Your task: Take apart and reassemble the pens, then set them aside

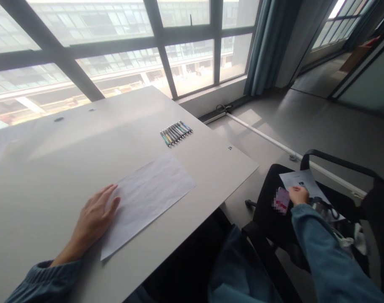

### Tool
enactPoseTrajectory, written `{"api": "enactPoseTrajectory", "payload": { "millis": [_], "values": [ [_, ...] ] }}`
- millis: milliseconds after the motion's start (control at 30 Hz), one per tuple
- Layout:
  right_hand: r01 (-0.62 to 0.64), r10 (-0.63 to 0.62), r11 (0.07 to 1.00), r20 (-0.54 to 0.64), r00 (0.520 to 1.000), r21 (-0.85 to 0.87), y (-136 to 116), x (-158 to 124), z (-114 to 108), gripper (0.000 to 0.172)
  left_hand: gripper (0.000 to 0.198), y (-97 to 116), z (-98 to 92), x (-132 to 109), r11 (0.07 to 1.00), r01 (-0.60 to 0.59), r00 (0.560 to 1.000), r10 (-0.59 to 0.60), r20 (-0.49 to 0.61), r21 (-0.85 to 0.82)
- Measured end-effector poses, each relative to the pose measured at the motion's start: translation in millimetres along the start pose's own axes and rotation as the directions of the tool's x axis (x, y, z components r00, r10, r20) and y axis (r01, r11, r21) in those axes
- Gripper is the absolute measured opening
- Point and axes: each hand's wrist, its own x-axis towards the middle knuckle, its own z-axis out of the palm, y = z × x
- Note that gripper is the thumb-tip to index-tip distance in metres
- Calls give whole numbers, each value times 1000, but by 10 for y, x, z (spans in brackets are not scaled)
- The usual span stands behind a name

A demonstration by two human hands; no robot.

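Table point(210, 181): its near edge slants from the bottom of the frame up to a corner right of centre, and from there the right-hand edge runs back toward the windows point(188, 63); a strip of white top shows between the near edge and the paper point(154, 198).
Paper: a white sheet lying flat at lower centre, its right corner well short of the table's corner.
Pens point(176, 133): a close side-by-side row above the paper, near the right-hand edge, with white tabletop between row and sheet.
Chair point(266, 185): at lower right, apart from the table, floor showing in the gap.
Left hand point(95, 212): open, palm down, thumb apart from the fingers, resting over the paper's left edge.
Right hand point(299, 195): at the printed sheet point(291, 179) on the chair seat, fingers curled in, just beside a phone point(282, 201) (its screen partly pixelated); whether the fingers pinch anything, I cannot tell.
Right sleeve point(324, 248): covers part of the seat; the dark object point(319, 206) and pale cords point(345, 240) beyond it are hard to make out, and the chair's back is cut off at the right.
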Motion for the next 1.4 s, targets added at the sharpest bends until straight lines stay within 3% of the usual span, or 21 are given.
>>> {"api": "enactPoseTrajectory", "payload": {
  "millis": [67,100,167,233,333,400,500,667,767,867,967,1133,1233,1400],
  "values": [
    [105,-103,992,-34,994,64,-430,-184,89,20,63,16,-10,-2,1000,-3,1000,3,10,-1],
    [236,-228,958,-66,971,161,-680,-367,134,22,65,25,-15,-5,1000,-4,1000,4,19,-2],
    [468,-468,832,-76,881,299,-1204,-888,205,23,68,42,-28,-13,1000,-6,1000,6,26,-5],
    [598,-656,686,-2,754,415,-1686,-1511,254,21,68,59,-38,-23,1000,-11,1000,11,14,-7],
    [698,-864,454,84,496,554,-2202,-2332,343,17,66,75,-45,-34,1000,-28,999,28,-30,-11],
    [713,-930,347,127,344,610,-2419,-2698,443,16,66,74,-40,-38,999,-37,998,37,-43,-6],
    [733,-955,285,245,164,618,-2669,-3018,614,17,65,57,-22,-41,999,-53,998,53,-41,9],
    [850,-863,198,498,-85,488,-3082,-3339,679,20,63,57,9,-46,998,-65,996,66,-65,14],
    [892,-815,137,561,-145,431,-3297,-3532,627,26,63,80,11,-47,998,-61,995,62,-73,7],
    [885,-841,47,496,-216,464,-3446,-3693,754,24,64,86,14,-52,998,-57,996,57,-74,0],
    [872,-861,60,467,-201,485,-3498,-3749,1135,18,63,69,25,-63,998,-63,994,61,-89,-23],
    [840,-814,234,572,-107,490,-3401,-3613,1771,18,59,26,56,-62,995,-76,994,71,-84,-59],
    [822,-819,221,557,-135,525,-3341,-3546,1893,19,54,-9,85,-50,995,-72,993,65,-95,-69],
    [805,-832,190,528,-172,562,-3330,-3607,1916,19,52,-37,104,-47,989,-100,989,86,-122,-106]
  ]
}}
